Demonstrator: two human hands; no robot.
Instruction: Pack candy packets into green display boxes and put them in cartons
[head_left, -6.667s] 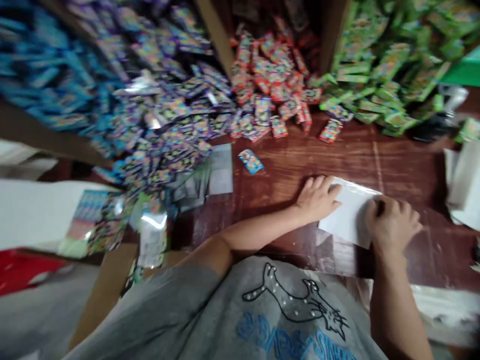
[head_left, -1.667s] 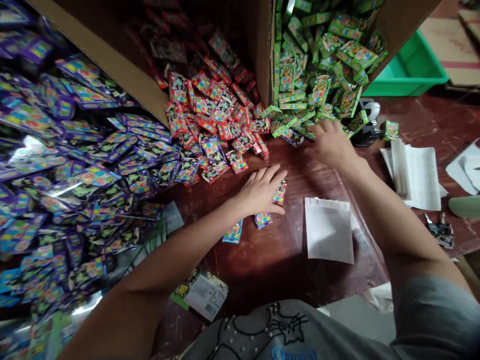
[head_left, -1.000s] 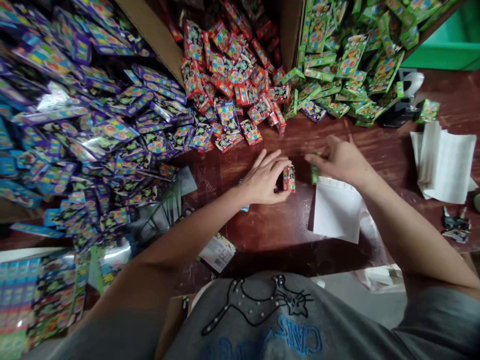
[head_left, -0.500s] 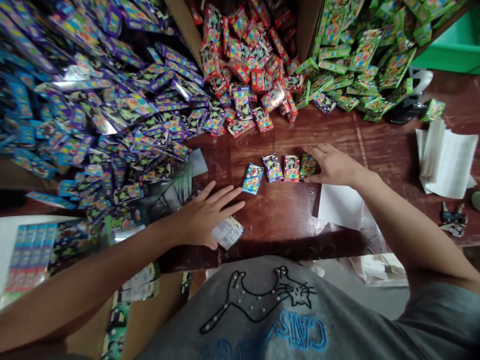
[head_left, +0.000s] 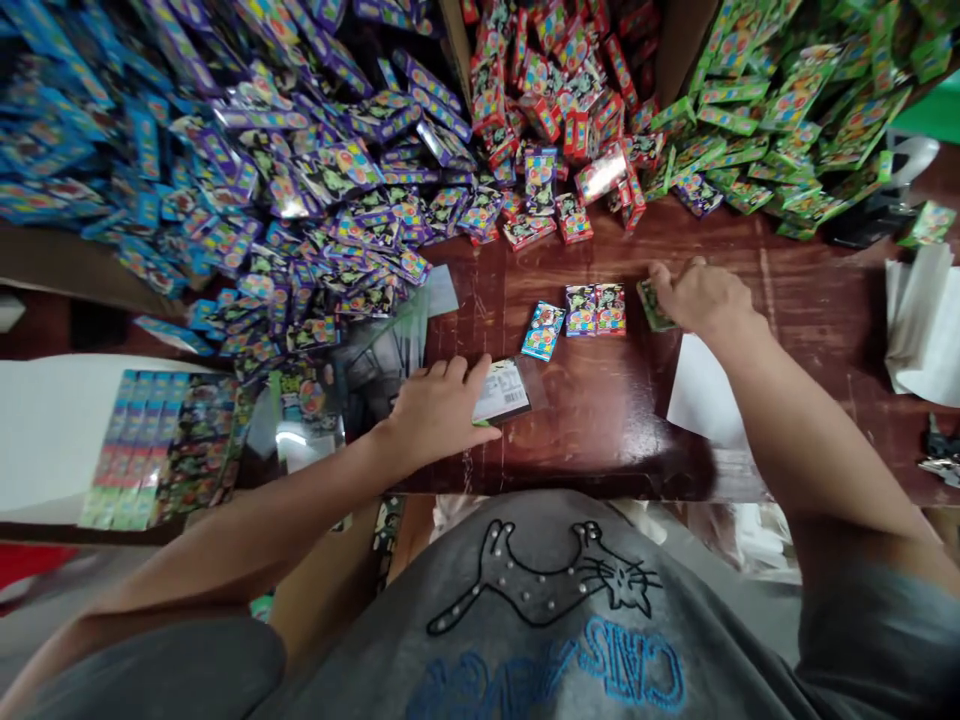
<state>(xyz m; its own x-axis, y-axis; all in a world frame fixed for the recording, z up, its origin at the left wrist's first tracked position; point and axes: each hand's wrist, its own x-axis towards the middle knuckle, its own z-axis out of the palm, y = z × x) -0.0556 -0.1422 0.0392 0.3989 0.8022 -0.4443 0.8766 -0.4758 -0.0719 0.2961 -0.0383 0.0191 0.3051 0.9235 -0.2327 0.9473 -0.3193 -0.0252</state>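
Four small printed boxes at the middle of the surface (head_left: 592,440), one of them in hand. Green box (head_left: 655,307): at the fingers of the right hand (head_left: 709,298), jutting out to their left, long axis running roughly toward the grey shirt (head_left: 540,560), near end swung rightward. Those fingers are bent over it and look to be grasping it; whether it rests on the surface or is slightly raised, cannot tell. Key relation: the gap between green box and red box (head_left: 610,309), which lies just to its left, nearer the right hand than the left.

Red box and purple box (head_left: 580,310) side by side, touching or nearly so, long axes pointing away from the shirt. Blue box (head_left: 544,330) a little apart, farther left, its far end leaning right.

Left hand (head_left: 435,412) has its fingers clasped on the left end of a barcoded pack (head_left: 504,390); the pack extends rightward from them, just on the near side of the blue box.

White sheet (head_left: 701,395) on the near side of the right hand, partly covered by the forearm (head_left: 810,410). Beyond, loose heaps from left to right: blue pile (head_left: 60,150), purple pile (head_left: 322,170), red pile (head_left: 555,90), green pile (head_left: 810,110). Far right, folded papers (head_left: 919,310)
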